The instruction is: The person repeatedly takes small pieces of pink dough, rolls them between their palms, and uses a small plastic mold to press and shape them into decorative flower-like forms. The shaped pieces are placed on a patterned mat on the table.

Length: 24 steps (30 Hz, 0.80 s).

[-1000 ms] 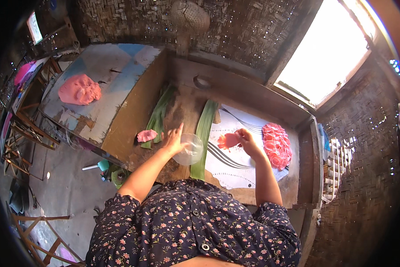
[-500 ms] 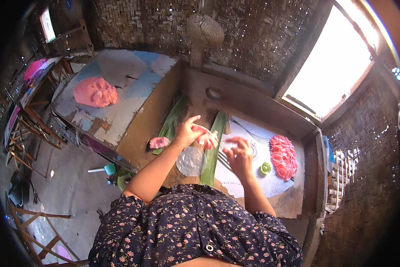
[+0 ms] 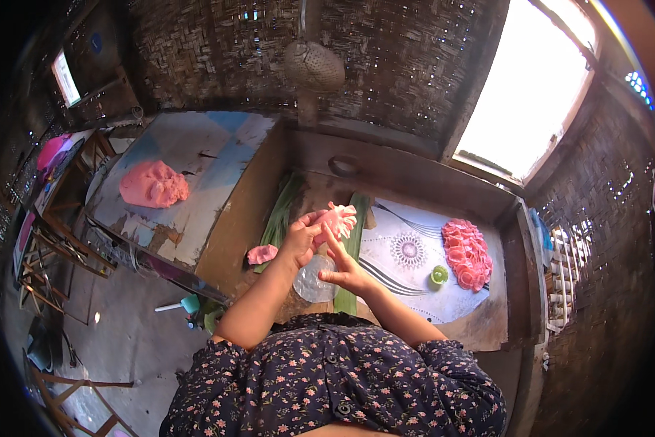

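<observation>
In my left hand (image 3: pixel 300 242) is a piece of pink dough (image 3: pixel 337 221) with thin strips fanning out at its far end; the fingers are closed on its near side. My right hand (image 3: pixel 349 274) reaches it from the right, fingers stretched out and tips against the dough, thumb held apart. Below the hands lies a round sheet of clear plastic (image 3: pixel 313 284), beside a long green leaf strip (image 3: pixel 347 303). A small pink dough lump (image 3: pixel 262 254) rests to the left, near another leaf (image 3: pixel 275 226).
On the right, overlapping pink discs (image 3: pixel 466 255) are spread on a white patterned sheet (image 3: pixel 385 251), with a small green container (image 3: pixel 439 275) beside them. A large pink dough mass (image 3: pixel 153 184) sits on the raised worn tabletop (image 3: pixel 218 164). A wooden rim (image 3: pixel 407 164) bounds the work surface.
My right hand has moved left from over the white sheet to the dough in my left hand. The view has shifted slightly.
</observation>
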Motion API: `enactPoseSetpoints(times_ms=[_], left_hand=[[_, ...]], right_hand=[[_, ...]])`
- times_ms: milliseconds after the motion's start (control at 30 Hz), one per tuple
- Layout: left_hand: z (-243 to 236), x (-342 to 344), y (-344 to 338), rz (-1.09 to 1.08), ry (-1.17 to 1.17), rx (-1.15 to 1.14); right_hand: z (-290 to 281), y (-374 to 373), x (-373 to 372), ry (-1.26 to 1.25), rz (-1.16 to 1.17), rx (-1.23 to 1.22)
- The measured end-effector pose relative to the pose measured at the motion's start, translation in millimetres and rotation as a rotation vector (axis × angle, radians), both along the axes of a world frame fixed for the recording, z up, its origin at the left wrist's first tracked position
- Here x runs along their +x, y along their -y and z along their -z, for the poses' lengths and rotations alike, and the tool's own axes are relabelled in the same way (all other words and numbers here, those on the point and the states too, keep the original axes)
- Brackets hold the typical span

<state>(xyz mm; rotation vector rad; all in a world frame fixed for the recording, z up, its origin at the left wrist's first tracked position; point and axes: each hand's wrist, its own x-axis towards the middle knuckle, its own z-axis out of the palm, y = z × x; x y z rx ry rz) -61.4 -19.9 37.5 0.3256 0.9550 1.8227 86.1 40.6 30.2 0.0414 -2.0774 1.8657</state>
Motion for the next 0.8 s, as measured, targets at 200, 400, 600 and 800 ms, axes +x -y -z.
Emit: enactPoseSetpoints(times_ms=[200, 400, 600, 800], left_hand=[[0, 2, 5, 0.067, -0.092, 0.069], [-1, 13, 6, 0.078, -0.037, 0.079], [-4, 19, 7, 0.133, -0.082, 0.129], [-9, 16, 11, 0.178, -0.188, 0.046]], right_hand=[[-3, -7, -11, -0.116, 0.075, -0.089], [3, -5, -15, -0.282, 0.351, 0.175], [1, -1, -12, -0.265, 0.481, 0.23], [4, -6, -6, -0.267, 0.518, 0.212]])
